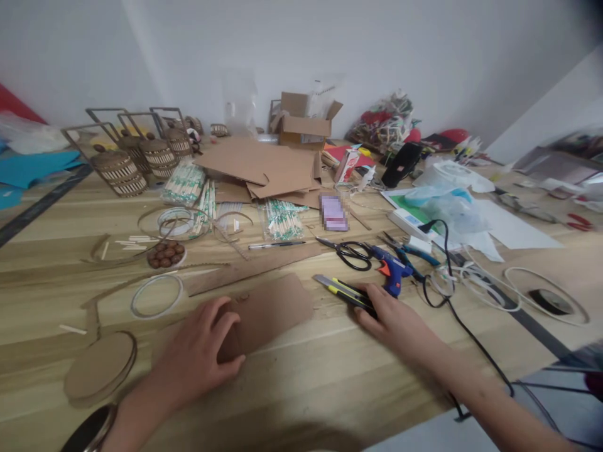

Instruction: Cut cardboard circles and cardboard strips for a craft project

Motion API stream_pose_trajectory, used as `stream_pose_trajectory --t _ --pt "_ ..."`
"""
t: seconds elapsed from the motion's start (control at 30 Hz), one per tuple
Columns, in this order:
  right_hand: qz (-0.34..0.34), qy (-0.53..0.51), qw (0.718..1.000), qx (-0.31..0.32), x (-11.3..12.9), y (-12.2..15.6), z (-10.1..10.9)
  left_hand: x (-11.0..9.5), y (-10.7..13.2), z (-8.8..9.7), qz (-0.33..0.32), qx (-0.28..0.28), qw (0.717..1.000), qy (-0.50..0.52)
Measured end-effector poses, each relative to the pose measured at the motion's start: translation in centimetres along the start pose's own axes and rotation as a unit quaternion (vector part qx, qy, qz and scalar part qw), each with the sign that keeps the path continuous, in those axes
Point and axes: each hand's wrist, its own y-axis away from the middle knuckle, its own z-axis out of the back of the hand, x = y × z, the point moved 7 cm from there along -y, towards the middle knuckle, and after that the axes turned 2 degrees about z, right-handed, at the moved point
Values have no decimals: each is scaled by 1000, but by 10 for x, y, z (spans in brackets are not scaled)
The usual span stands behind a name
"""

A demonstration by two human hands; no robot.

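My right hand [393, 323] grips a yellow-and-black utility knife [342, 292] by its handle, with the blade end pointing left, low over the table. My left hand [200, 342] is held with its fingers curved and apart over a flat piece of brown cardboard [276, 311]; whether the fingertips touch it I cannot tell. Left of that hand lie a white ring [157, 297] and round cardboard discs [101, 368]. Just beyond the knife are black-handled scissors [353, 254] and a blue glue gun [394, 271].
Bagged white-and-green sticks [282, 220], a bowl of brown nuts [166, 254] and a pen [277, 245] lie mid-table. Stacked cardboard [259, 164] and several small barrel-shaped crafts [120, 171] stand behind. A black cable [475, 339] runs along the right over the table edge.
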Motion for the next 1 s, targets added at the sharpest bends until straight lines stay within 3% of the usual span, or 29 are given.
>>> stream_pose_trajectory --t 0.27,0.53,0.87,1.0 --pt "85 1 995 45 3 2 1 5 3 -9 -17 22 1000 11" --pt "147 -22 989 27 14 -6 -6 8 -1 -7 -21 20 1000 9" --pt "166 -51 985 20 10 -14 -13 6 -8 -9 -19 55 998 -33" --pt "170 -59 984 18 11 -15 -11 -3 -19 -12 -51 66 996 -27"
